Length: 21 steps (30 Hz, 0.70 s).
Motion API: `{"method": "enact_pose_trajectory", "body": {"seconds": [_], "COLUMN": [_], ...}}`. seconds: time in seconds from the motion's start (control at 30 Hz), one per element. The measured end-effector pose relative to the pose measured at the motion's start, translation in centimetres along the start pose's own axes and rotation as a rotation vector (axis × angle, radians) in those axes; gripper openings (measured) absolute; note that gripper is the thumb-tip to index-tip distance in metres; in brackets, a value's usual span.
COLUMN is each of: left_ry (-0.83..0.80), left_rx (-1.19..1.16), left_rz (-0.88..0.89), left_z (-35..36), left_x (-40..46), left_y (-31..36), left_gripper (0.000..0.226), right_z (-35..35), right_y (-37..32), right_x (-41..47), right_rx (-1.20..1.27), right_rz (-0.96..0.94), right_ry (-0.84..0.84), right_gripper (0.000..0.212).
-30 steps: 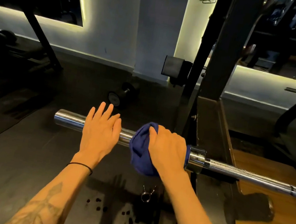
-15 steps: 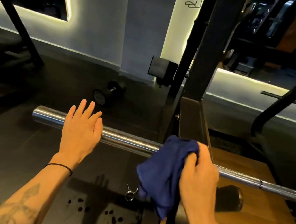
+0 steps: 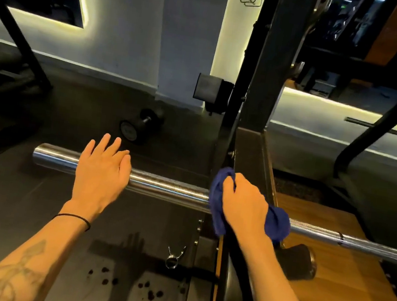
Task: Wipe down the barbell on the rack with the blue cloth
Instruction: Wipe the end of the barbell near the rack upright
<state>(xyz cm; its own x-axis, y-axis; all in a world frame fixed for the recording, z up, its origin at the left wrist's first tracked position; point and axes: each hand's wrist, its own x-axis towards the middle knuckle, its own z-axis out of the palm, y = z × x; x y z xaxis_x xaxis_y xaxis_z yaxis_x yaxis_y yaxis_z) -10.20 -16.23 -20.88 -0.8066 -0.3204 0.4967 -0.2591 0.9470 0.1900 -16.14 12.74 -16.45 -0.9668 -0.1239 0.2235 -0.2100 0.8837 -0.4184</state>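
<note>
A chrome barbell (image 3: 168, 189) lies across the black rack (image 3: 261, 87), its thick sleeve end pointing left and its thinner shaft running off to the right. My left hand (image 3: 101, 174) rests flat on the sleeve with straight fingers. My right hand (image 3: 244, 208) grips the blue cloth (image 3: 276, 220) wrapped over the bar at the sleeve's inner end, right by the rack upright. The cloth hides the collar there.
A black dumbbell (image 3: 139, 126) lies on the dark floor beyond the bar. A spring collar clip (image 3: 174, 256) sits on the floor below it. A wooden platform (image 3: 341, 287) is at the right, with a dark object (image 3: 300, 263) under the shaft.
My right hand lifted the cloth off the sleeve, then set it back on the bar at the collar by the upright. My left hand stayed flat on the sleeve.
</note>
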Motion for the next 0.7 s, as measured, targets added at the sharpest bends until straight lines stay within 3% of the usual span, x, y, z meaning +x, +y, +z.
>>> {"method": "enact_pose_trajectory", "body": {"seconds": [0.07, 0.17, 0.23, 0.37, 0.53, 0.63, 0.7], "left_ry": [0.013, 0.027, 0.031, 0.034, 0.036, 0.049, 0.062], "left_rx": [0.01, 0.022, 0.027, 0.007, -0.019, -0.002, -0.006], "left_rz": [-0.003, -0.005, -0.014, -0.002, -0.013, -0.006, -0.006], "left_z": [0.2, 0.2, 0.1, -0.2, -0.3, -0.1, -0.1], "left_x": [-0.1, 0.0, -0.1, -1.0, -1.1, -0.9, -0.8], "left_y": [0.0, -0.1, -0.1, -0.2, -0.1, -0.2, -0.2], "left_gripper": [0.065, 0.066, 0.066, 0.062, 0.06, 0.06, 0.059], "right_z": [-0.1, 2.1, 3.5, 2.6, 0.1, 1.3, 2.4], "right_y": [0.4, 0.1, 0.7, 3.0, 0.7, -0.2, 0.5], "right_x": [0.6, -2.9, -6.0, -6.4, -0.8, -2.1, -4.3], "right_rx": [0.01, 0.13, 0.196, -0.047, -0.133, -0.03, 0.021], "right_rz": [0.084, -0.041, -0.143, -0.371, 0.029, -0.029, -0.121], "right_ry": [0.011, 0.227, 0.282, 0.252, 0.003, 0.106, 0.195], "right_gripper": [0.031, 0.033, 0.047, 0.052, 0.039, 0.034, 0.045]}}
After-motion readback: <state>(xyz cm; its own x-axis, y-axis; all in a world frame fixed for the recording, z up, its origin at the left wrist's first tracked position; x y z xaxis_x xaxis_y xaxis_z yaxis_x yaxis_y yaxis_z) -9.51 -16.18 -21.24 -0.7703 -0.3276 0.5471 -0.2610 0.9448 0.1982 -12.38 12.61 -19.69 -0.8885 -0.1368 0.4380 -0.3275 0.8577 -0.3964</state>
